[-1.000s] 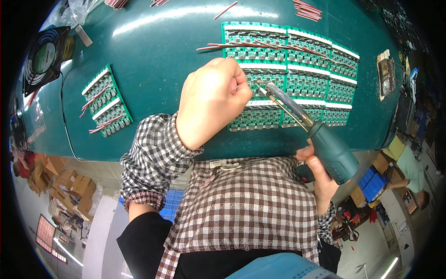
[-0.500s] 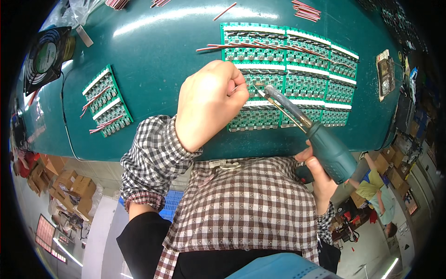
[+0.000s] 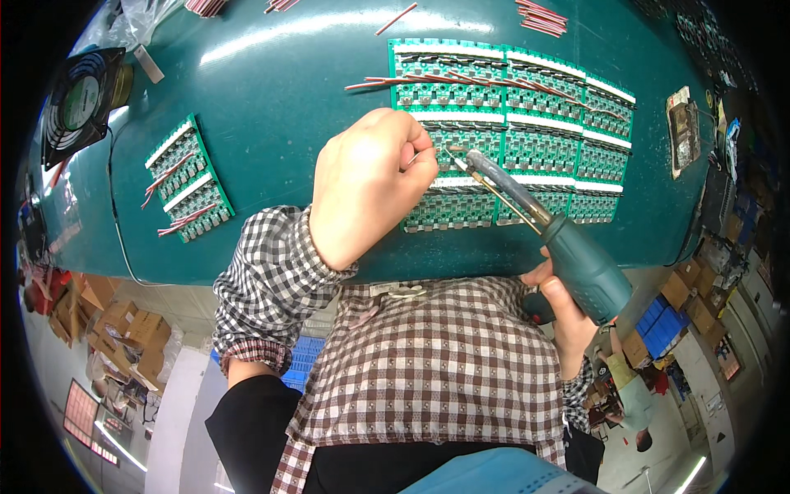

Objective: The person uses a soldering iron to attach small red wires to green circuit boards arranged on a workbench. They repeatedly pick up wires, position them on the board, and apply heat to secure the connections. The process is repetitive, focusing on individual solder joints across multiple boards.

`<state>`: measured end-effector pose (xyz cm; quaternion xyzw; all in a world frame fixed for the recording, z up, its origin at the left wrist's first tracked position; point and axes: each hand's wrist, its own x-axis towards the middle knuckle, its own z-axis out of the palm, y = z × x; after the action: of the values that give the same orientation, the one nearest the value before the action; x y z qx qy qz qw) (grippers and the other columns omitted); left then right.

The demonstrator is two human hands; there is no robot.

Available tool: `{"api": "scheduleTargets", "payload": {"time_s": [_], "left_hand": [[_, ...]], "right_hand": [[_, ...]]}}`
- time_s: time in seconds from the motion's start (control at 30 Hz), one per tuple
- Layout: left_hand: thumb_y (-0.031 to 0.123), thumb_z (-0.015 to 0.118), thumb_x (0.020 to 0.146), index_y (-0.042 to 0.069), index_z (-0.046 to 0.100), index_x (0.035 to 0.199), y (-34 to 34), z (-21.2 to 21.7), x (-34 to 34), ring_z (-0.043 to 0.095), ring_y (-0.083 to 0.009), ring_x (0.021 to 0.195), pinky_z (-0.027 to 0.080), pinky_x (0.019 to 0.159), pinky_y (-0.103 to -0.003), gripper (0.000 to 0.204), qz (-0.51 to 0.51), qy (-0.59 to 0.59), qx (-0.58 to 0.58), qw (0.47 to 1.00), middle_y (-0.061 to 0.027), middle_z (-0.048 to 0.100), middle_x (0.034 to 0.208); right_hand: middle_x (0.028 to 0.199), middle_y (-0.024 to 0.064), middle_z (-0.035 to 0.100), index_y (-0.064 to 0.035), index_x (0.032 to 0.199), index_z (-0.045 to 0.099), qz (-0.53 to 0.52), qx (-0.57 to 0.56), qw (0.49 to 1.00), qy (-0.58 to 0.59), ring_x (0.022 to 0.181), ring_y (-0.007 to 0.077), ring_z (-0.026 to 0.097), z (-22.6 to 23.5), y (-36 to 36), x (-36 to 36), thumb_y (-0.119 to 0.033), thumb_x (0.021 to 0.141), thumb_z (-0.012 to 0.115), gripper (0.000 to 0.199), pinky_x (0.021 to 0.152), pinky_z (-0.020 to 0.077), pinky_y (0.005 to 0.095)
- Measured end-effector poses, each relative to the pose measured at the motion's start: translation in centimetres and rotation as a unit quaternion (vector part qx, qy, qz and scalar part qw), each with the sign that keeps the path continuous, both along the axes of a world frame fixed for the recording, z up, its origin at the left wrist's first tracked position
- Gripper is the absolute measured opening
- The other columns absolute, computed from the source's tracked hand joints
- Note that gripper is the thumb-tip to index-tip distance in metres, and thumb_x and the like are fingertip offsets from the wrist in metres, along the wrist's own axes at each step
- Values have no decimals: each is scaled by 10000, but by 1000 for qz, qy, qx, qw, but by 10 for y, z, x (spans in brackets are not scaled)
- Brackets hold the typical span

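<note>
My right hand [image 3: 569, 317] is wrapped round the dark green handle of a soldering iron [image 3: 588, 272]. A thin metal tube runs along the iron's shaft, and its tip reaches the middle row of the green circuit boards [image 3: 539, 148]. Just left of the tip, my left hand [image 3: 370, 177] is closed in a pinch on a thin wire [image 3: 415, 157], mostly hidden by the fingers. The boards lie in a joined block with white strips across each row. Red-and-white wires [image 3: 461, 80] lie across the top row.
A smaller circuit board panel [image 3: 191, 179] with wires lies at left, near a black fan [image 3: 82, 107]. Bundles of wires [image 3: 541, 18] lie along the far side of the green table [image 3: 271, 123]. At right sits a worn metal-and-wood block [image 3: 683, 132]. Another person [image 3: 629, 387] is in the background.
The board block and both hands have shifted very slightly left. The iron's tip stays on the middle row. In the background at right, the other person has moved, uncovering blue crates.
</note>
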<state>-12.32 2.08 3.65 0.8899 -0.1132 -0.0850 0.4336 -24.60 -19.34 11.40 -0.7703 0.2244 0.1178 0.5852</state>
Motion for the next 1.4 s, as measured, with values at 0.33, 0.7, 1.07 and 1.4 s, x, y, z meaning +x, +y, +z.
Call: {"api": "scheduleTargets", "payload": {"time_s": [0.33, 0.7, 1.07, 1.4], "left_hand": [[60, 652, 679, 56, 583, 707, -2, -3, -1, 581, -211, 598, 480, 546, -334, 75, 17, 11, -16, 1000, -57, 578, 681], [33, 657, 677, 44, 599, 718, -3, -2, -1, 520, -148, 569, 442, 533, -280, 72, 17, 10, -15, 1000, -39, 562, 663], [34, 662, 675, 38, 603, 714, -3, -2, 0, 491, -122, 553, 428, 533, -257, 71, 12, 12, -14, 1000, -29, 556, 647], [33, 663, 674, 36, 598, 709, -2, -1, 0, 498, -121, 553, 431, 533, -257, 74, 15, 8, -10, 1000, -31, 558, 647]], "right_hand": [[753, 117, 604, 127, 1107, 539, -12, 10, 1000, -8, 709, 224, 629, -3, -1, -3, -146, 822, 664, 414, 703, 541, 359], [750, 119, 600, 131, 1108, 535, -21, 18, 1000, -2, 706, 224, 626, -2, 1, -1, -127, 822, 659, 404, 714, 537, 361], [854, 105, 675, 43, 1001, 632, -46, 69, 997, -5, 775, 165, 642, -4, -2, -3, 9, 773, 711, 244, 713, 508, 294], [740, 111, 607, 115, 1092, 551, -11, -3, 1000, 8, 691, 222, 629, 0, 3, 1, -138, 809, 667, 397, 733, 533, 364]]}}
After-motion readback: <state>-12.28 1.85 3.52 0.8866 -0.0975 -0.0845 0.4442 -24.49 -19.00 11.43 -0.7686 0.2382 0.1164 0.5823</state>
